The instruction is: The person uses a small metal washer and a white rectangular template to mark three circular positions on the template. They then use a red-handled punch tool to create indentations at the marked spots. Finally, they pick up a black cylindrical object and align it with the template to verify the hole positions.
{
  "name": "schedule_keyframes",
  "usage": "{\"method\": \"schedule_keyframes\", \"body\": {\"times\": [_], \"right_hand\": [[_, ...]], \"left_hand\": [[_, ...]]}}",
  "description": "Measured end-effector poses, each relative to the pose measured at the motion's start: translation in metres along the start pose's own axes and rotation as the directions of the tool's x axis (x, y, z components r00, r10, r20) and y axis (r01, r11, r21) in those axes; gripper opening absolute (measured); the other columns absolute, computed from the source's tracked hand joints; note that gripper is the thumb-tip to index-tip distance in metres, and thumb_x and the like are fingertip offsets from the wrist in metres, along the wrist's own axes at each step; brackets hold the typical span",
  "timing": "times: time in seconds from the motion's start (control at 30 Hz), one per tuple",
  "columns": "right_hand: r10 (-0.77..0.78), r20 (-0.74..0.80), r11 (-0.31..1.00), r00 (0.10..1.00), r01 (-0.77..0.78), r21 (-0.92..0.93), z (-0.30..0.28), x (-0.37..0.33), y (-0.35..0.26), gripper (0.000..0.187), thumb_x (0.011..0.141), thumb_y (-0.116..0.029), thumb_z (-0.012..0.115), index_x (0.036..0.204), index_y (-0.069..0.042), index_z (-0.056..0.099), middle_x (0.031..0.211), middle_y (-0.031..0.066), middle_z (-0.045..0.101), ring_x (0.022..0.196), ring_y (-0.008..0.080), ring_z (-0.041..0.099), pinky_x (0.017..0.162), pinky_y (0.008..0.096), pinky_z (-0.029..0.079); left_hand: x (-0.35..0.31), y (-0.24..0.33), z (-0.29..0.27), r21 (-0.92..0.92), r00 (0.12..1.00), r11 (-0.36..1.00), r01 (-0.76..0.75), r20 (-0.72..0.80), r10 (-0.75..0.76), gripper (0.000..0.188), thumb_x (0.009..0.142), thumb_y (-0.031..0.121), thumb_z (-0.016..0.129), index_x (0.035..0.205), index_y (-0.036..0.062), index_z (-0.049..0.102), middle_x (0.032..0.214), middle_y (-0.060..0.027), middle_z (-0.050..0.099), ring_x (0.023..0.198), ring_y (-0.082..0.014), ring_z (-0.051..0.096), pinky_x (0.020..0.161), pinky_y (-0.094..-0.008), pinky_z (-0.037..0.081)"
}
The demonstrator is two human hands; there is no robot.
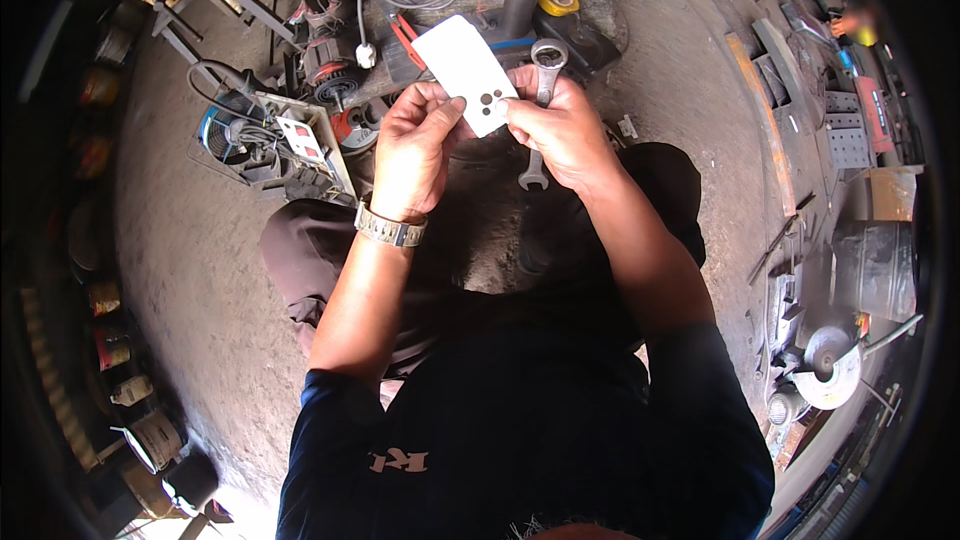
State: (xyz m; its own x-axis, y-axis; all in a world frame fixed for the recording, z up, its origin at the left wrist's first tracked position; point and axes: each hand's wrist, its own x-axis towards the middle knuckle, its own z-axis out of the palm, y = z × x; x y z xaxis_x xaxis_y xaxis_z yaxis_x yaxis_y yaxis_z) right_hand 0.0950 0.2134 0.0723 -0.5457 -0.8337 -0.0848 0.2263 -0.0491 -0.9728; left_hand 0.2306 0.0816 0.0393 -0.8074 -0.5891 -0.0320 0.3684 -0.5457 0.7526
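Concrete workshop floor. Both hands, left (413, 145) and right (556, 130), pinch white plastic card (466, 70); right also grips combination wrench (541, 100). Card likely light, flexible; hold edges.

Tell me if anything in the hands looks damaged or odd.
Nothing looks damaged. Both hands, left hand and right hand, pinch a white card with small round holes near its lower end. The one odd point: the right hand also has a spanner tucked in its grip behind the card.

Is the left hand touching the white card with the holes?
Touching. The head view shows the left hand pinching the lower edge of the white card with its fingertips, beside the dark holes.
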Motion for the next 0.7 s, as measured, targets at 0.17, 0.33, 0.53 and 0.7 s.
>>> {"method": "schedule_keyframes", "body": {"times": [0.17,0.33,0.53,0.7], "right_hand": [[-0.042,-0.016,0.999,0.999,0.042,-0.011,-0.002,0.001,0.001,0.010,0.097,-0.002,0.067,0.107,-0.003,0.068,0.085,-0.0010,0.067,0.065,0.0039,0.053,0.056,0.0205,0.039],[-0.052,-0.042,0.999,0.998,0.051,-0.016,-0.004,0.001,0.002,0.007,0.098,-0.003,0.069,0.105,-0.004,0.068,0.084,-0.0009,0.067,0.065,0.0036,0.054,0.056,0.0204,0.039],[-0.057,-0.057,0.998,0.997,0.057,0.005,-0.007,0.001,0.006,0.005,0.099,-0.005,0.071,0.101,-0.005,0.067,0.083,-0.0013,0.067,0.064,0.0038,0.054,0.055,0.0202,0.039],[-0.054,-0.102,0.998,0.993,0.057,0.024,-0.005,0.002,0.010,0.006,0.099,-0.006,0.073,0.098,-0.006,0.067,0.079,-0.0016,0.065,0.061,0.0040,0.053,0.053,0.0206,0.038]], "left_hand": [[-0.001,-0.006,-0.001,-0.043,0.999,0.999,0.029,0.037,-0.027,0.008,0.104,0.002,0.065,0.111,0.0051,0.065,0.110,-0.0078,0.073,0.101,-0.0212,0.074,0.087,-0.0403,0.064],[-0.002,-0.006,0.004,-0.061,0.998,0.997,0.057,0.040,-0.054,0.007,0.104,0.002,0.065,0.110,0.0054,0.064,0.107,-0.0062,0.072,0.101,-0.0209,0.074,0.086,-0.0391,0.065],[-0.004,-0.003,0.010,-0.008,0.997,0.997,0.077,0.015,-0.077,0.009,0.103,0.001,0.066,0.110,0.0048,0.063,0.106,-0.0051,0.071,0.100,-0.0192,0.073,0.086,-0.0372,0.065],[-0.003,-0.005,0.013,0.082,0.997,0.993,0.081,-0.018,-0.080,0.013,0.102,0.000,0.066,0.114,0.0018,0.062,0.110,-0.0064,0.071,0.101,-0.0179,0.073,0.086,-0.0347,0.064]]}}
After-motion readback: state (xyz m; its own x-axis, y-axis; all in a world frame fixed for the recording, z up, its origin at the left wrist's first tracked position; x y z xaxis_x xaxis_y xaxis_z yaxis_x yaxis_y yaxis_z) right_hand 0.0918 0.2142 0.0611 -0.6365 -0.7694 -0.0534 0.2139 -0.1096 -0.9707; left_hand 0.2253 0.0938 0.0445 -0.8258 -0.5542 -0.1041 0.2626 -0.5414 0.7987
